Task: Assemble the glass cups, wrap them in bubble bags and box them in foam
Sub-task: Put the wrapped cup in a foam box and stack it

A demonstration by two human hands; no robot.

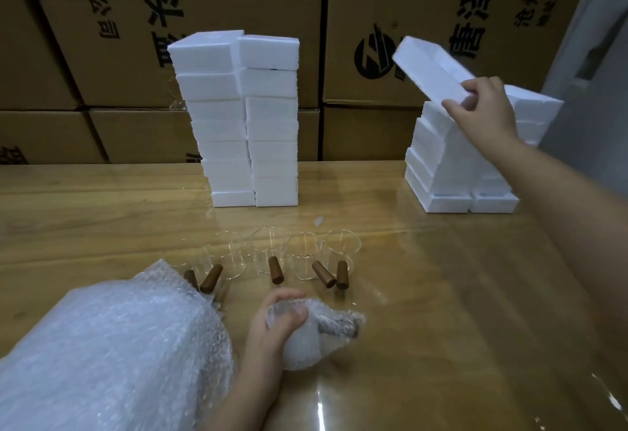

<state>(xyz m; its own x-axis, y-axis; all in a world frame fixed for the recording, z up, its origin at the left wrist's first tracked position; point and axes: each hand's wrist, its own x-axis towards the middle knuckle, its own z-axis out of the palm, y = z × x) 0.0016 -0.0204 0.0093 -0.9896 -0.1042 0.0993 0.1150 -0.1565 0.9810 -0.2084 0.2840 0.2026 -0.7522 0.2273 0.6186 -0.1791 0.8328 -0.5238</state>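
Nearest, the left hand [272, 325] curls its fingers round the wrapped cup [306, 342], which lies on the bench [441, 294] beside the pile of bubble bags [112, 356]. The bag looks loose around the handle, so a 1-handed lift could let the glass slide out. Just beyond, the row of bare glass cups [272, 253] could be knocked by a careless reach. Farther back, the right hand [482, 111] pinches a tilted foam piece [431, 70] above the right foam stack [441, 165]; the taller middle stack [238, 117] leans and might topple onto the cups.
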